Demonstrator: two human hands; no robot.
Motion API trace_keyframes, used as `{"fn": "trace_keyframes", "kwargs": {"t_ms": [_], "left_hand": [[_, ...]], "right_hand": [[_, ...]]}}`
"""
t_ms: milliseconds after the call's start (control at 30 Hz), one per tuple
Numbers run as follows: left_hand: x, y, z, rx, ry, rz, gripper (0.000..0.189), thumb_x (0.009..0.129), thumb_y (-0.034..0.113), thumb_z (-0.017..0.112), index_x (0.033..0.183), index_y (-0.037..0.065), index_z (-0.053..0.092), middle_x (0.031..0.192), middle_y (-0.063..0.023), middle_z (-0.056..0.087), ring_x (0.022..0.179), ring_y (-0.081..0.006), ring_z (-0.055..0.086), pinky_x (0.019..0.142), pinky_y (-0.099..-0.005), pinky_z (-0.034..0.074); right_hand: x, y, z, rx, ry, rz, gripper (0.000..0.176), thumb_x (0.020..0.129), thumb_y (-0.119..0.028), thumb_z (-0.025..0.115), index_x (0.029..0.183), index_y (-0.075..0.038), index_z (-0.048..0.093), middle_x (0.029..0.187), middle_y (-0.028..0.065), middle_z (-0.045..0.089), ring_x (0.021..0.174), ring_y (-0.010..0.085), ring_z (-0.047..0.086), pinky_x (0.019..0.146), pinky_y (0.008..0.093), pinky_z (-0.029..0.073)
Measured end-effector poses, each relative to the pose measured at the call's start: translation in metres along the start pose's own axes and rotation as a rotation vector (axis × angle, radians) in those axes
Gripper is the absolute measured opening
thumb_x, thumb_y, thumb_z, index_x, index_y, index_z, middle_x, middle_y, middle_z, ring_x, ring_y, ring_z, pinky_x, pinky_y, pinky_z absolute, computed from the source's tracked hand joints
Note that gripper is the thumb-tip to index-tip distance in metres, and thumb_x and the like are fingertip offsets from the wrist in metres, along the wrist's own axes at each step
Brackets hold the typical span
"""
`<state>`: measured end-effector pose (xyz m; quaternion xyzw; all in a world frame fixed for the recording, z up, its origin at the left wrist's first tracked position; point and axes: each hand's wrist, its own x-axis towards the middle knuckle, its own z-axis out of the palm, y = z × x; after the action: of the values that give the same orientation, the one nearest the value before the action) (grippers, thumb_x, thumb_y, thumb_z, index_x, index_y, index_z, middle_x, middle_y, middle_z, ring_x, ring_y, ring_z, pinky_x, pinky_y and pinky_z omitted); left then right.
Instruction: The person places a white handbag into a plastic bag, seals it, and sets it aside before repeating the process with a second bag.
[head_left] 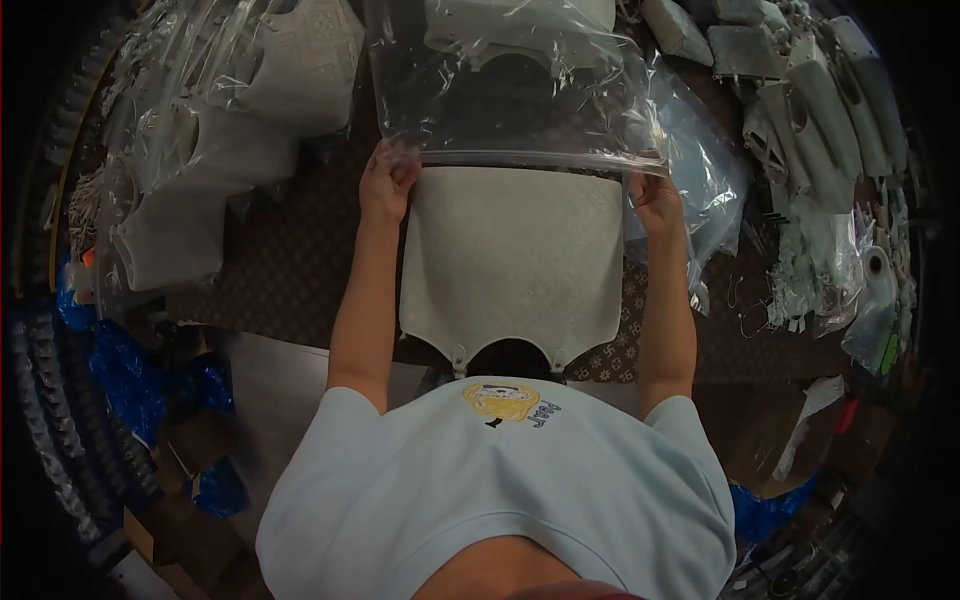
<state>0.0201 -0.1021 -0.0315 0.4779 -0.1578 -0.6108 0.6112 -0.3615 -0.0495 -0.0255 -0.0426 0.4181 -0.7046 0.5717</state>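
1. Left hand (388,188): fingers closed on one near corner of the clear bag (500,115).
2. Right hand (657,198): fingers closed on the opposite corner; bag edge spans crosswise between hands.
3. White fabric piece (510,255): flat, between forearms, just nearer the body than that edge; both hands similarly near.

Clear plastic bag (500,110) held spread by its near edge: one corner gripped in the left hand (388,182), the other in the right hand (655,195). Pale bag panel (515,255) laid flat on the brown patterned table cover (275,255), between the forearms and just below the plastic edge. Two small tabs noted at its near side. Wrapped pale bags (225,130) piled at left; further pale bags (815,110) heaped at right.
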Motion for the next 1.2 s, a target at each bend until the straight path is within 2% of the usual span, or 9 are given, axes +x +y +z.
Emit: {"fn": "trace_keyframes", "kwargs": {"t_ms": [233,300,433,600,833,933,1000,1100,1200], "left_hand": [[0.053,-0.046,-0.033,0.373,-0.077,-0.083,0.047,0.087,0.037,0.054,0.113,-0.002,0.052,0.108,-0.01,0.058,0.096,-0.0194,0.057,0.08,-0.0317,0.045],[0.029,-0.046,-0.045,0.364,-0.091,-0.141,0.053,0.087,0.045,0.05,0.108,-0.004,0.054,0.105,-0.0085,0.059,0.094,-0.0191,0.056,0.078,-0.0297,0.045],[-0.029,-0.03,-0.041,0.586,0.067,-0.207,0.054,0.086,0.047,0.049,0.102,-0.004,0.058,0.09,-0.0123,0.063,0.083,-0.0173,0.058,0.073,-0.0305,0.045],[-0.047,-0.022,-0.043,1.563,-0.022,0.466,0.036,0.09,0.031,0.045,0.096,-0.001,0.061,0.075,-0.023,0.059,0.069,-0.0305,0.061,0.062,-0.0383,0.047],[-0.08,-0.032,-0.063,1.197,-0.225,0.974,0.026,0.091,0.016,0.043,0.1,-0.001,0.06,0.087,-0.0198,0.062,0.073,-0.0348,0.061,0.063,-0.0382,0.049],[-0.074,-0.039,-0.085,1.284,-0.205,0.812,0.025,0.09,0.016,0.046,0.102,-0.002,0.06,0.09,-0.0161,0.064,0.076,-0.0274,0.063,0.067,-0.0348,0.049],[-0.051,-0.035,-0.072,1.025,-0.23,0.238,0.026,0.09,0.015,0.047,0.104,-0.004,0.059,0.094,-0.0129,0.065,0.08,-0.0176,0.061,0.073,-0.0304,0.047],[-0.039,-0.042,-0.074,0.753,-0.168,-0.046,0.028,0.088,0.013,0.047,0.107,-0.005,0.057,0.096,-0.0104,0.064,0.085,-0.0127,0.057,0.079,-0.0278,0.044],[-0.082,-0.039,-0.099,0.863,-0.168,-0.019,0.029,0.088,0.01,0.045,0.109,-0.005,0.057,0.1,-0.0109,0.063,0.088,-0.015,0.057,0.082,-0.0282,0.043]], "right_hand": [[0.057,0.053,-0.069,-0.2,-0.202,0.172,0.032,0.089,-0.03,0.049,0.108,-0.006,0.057,0.101,0.0063,0.06,0.084,0.0165,0.059,0.074,0.0278,0.047],[0.004,0.04,-0.027,-0.689,0.01,0.087,0.046,0.089,-0.038,0.045,0.102,0.003,0.06,0.098,0.0082,0.062,0.084,0.0188,0.059,0.074,0.0281,0.046],[-0.008,0.039,-0.051,-0.883,0.084,0.218,0.048,0.089,-0.041,0.044,0.108,0.002,0.058,0.089,0.009,0.063,0.078,0.0189,0.057,0.073,0.0318,0.044],[-0.064,0.041,-0.05,-1.813,0.267,-0.459,0.042,0.092,-0.037,0.038,0.108,-0.004,0.058,0.075,0.0204,0.061,0.071,0.0361,0.059,0.065,0.0426,0.045],[-0.107,0.048,-0.08,-1.544,0.164,-0.904,0.029,0.092,-0.025,0.043,0.107,-0.008,0.06,0.081,0.0136,0.064,0.07,0.0349,0.06,0.061,0.0407,0.047],[-0.111,0.062,-0.097,-1.459,0.083,-0.869,0.027,0.092,-0.023,0.045,0.105,-0.006,0.061,0.084,0.0133,0.064,0.07,0.0285,0.062,0.064,0.0348,0.048],[-0.094,0.063,-0.096,-1.278,0.073,-0.674,0.028,0.092,-0.024,0.046,0.103,-0.003,0.061,0.085,0.0094,0.065,0.073,0.0165,0.061,0.069,0.0276,0.046],[-0.083,0.061,-0.113,-1.053,-0.067,-0.316,0.027,0.092,-0.021,0.047,0.103,0.0,0.059,0.084,0.0068,0.064,0.078,0.0097,0.055,0.072,0.0248,0.044],[-0.13,0.059,-0.122,-1.15,-0.027,-0.279,0.026,0.092,-0.019,0.046,0.102,0.001,0.059,0.083,0.0044,0.062,0.078,0.0082,0.053,0.072,0.0242,0.043]]}}
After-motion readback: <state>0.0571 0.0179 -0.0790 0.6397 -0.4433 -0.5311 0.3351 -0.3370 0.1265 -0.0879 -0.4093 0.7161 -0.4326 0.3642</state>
